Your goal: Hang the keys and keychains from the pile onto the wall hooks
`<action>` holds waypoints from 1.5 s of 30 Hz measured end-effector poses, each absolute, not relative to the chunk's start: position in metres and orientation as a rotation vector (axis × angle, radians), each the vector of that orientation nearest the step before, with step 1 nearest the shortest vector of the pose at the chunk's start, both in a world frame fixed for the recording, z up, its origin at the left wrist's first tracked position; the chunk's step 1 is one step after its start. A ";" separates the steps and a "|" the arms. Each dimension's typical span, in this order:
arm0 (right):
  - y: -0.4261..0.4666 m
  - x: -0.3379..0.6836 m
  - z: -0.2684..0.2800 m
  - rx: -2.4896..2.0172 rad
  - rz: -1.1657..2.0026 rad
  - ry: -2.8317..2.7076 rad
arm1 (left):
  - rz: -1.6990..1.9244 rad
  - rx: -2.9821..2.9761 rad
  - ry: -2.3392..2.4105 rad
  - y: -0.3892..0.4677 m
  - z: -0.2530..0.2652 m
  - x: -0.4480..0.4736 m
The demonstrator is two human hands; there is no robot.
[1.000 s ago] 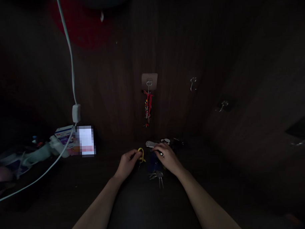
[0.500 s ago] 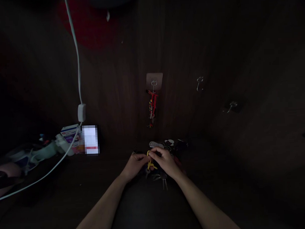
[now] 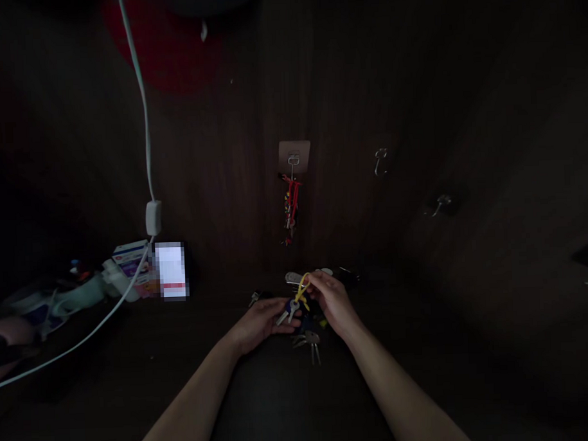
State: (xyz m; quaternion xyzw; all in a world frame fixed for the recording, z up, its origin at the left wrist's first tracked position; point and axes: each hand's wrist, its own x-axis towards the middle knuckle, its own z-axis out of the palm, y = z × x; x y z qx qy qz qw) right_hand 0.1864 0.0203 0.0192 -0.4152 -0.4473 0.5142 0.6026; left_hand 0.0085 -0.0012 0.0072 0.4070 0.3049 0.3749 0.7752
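My right hand (image 3: 330, 298) pinches the loop of a yellow cord (image 3: 302, 286) between thumb and fingertips. From the cord hang silver keys (image 3: 289, 311), one with a blue head. My left hand (image 3: 263, 321) supports these keys, its thumb by the blue head and its other fingers stretched out behind them. Below my hands, more keys (image 3: 312, 343) lie fanned out on the dark surface. Just beyond my right hand is a silver, elongated object (image 3: 294, 278), partly covered. Some dark items between the hands are too dim to make out.
On the dark wood panel, a hook (image 3: 293, 161) carries a bunch of red cords (image 3: 292, 204). Other hooks (image 3: 381, 162) are to its right. A white cable (image 3: 148, 142) with an inline switch (image 3: 154, 217) runs down the left, near boxes (image 3: 131, 255) and a blurred lit screen (image 3: 171, 266).
My left fingers have left the yellow cord and opened out under the keys. My right hand has moved slightly right and up, drawing out the loop; the keys now show clearly.
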 end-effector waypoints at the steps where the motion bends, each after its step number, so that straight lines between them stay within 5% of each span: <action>1: 0.020 0.187 0.019 -0.948 1.202 -1.020 | 0.806 0.880 0.656 -0.002 0.008 0.008; 45: 0.015 0.191 0.030 -0.802 1.311 -0.956 | 0.994 0.963 0.810 0.006 0.003 0.007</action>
